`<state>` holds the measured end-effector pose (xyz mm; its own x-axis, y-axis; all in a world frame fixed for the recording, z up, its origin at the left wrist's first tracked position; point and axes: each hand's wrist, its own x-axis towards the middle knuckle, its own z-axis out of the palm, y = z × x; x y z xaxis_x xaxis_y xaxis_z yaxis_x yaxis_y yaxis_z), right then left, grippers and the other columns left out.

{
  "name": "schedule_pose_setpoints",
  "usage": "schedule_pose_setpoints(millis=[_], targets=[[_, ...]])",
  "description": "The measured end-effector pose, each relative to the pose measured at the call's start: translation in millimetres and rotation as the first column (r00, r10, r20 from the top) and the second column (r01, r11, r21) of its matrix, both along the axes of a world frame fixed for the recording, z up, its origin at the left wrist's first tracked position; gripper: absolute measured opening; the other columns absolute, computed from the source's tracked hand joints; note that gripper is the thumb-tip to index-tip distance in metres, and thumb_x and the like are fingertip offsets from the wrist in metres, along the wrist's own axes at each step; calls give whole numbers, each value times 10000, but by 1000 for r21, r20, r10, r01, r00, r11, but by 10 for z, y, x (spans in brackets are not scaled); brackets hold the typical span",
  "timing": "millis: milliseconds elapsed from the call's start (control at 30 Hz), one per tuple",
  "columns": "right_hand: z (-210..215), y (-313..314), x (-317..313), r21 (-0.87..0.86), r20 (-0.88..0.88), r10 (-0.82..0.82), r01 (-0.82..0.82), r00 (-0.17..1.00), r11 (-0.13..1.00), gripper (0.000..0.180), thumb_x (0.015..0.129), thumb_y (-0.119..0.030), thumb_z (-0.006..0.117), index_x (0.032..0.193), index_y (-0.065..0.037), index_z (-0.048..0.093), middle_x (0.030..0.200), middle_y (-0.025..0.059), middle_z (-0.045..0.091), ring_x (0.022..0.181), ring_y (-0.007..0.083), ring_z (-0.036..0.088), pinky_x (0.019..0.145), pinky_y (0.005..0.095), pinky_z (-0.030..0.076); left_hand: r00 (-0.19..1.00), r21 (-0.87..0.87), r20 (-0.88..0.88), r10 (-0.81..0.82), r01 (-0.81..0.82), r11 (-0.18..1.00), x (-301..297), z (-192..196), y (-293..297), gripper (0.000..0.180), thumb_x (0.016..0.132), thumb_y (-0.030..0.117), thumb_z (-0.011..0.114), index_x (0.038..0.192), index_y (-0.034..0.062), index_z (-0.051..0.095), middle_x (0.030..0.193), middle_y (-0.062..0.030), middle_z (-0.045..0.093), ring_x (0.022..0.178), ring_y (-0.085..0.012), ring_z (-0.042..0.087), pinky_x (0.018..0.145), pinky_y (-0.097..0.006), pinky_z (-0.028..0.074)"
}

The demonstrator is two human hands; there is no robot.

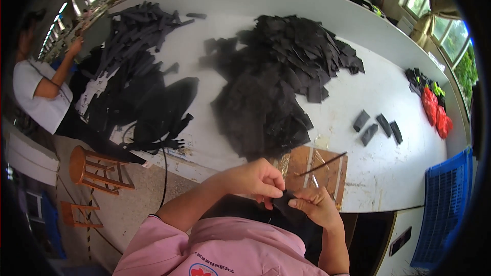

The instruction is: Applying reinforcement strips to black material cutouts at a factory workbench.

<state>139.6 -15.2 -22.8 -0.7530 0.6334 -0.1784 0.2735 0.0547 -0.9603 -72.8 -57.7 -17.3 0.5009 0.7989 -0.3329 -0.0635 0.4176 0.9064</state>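
Black fabric piece (284, 203) pinched between left hand (255, 179) and right hand (317, 207), fingers of both closed on it, close to the chest, just off the white table (388, 92) edge. Forearms bent inward, pink sleeves (204, 248) below; heap of black cut pieces (276, 82) beyond.

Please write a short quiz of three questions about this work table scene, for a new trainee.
1. True or false: both hands, left hand and right hand, pinch one small black fabric piece.
2. What lies on the brown board at the table edge?
A. scissors
B. thin dark stick
C. red bag
3. How many folded black pieces lie apart, right of the large black pile?

Key: 1 true; 2 B; 3 four.
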Motion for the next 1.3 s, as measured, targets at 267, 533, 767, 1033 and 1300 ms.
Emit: schedule_pose_setpoints(millis=[267, 533, 767, 1033, 1300], targets=[[-211, -39, -178, -93, -130, 9, -21, 992, 995, 92, 730, -34, 614, 813, 2, 597, 653, 18, 573, 572, 98, 511, 518, 229, 406, 995, 83, 79, 63, -69, 994, -63, -296, -219, 86, 780, 83, 555, 806, 1, 545, 674, -42, 592, 565, -113, 605, 460, -175, 423], [-58, -52, -402, -126, -104, -48, 35, 993, 991, 26, 695, 19, 613, 706, 4, 631, 626, -6, 574, 537, 60, 485, 497, 190, 375, 930, -109, 291, 223, -199, 974, -155, -415, -338, 162, 798, 180, 586, 847, 27, 569, 700, -28, 598, 576, -112, 602, 486, -175, 434], [-93, -59, -369, -102, -68, -36, 29, 997, 994, 61, 699, 21, 613, 754, 6, 638, 647, -2, 584, 580, 59, 501, 526, 197, 391, 901, -153, 342, 268, -228, 962, -109, -542, -337, 150, 790, 166, 591, 867, 39, 571, 699, -26, 601, 579, -107, 604, 496, -170, 434], [-40, -86, -378, 51, -98, 19, -14, 995, 999, 62, 695, 45, 601, 749, 13, 605, 706, 31, 590, 668, 88, 526, 618, 218, 418, 926, -94, 260, 273, -257, 962, -65, -532, -407, 125, 768, 100, 577, 859, 14, 564, 674, -20, 593, 570, -89, 593, 480, -148, 418], [-68, -49, -366, 299, -48, 113, -93, 992, 950, 67, 724, 33, 576, 788, 28, 596, 726, 42, 571, 676, 103, 516, 633, 223, 412, 921, 72, 70, 383, -387, 919, 50, -390, -460, 78, 759, 53, 529, 816, 2, 547, 640, -11, 555, 539, -68, 534, 475, -182, 406]])
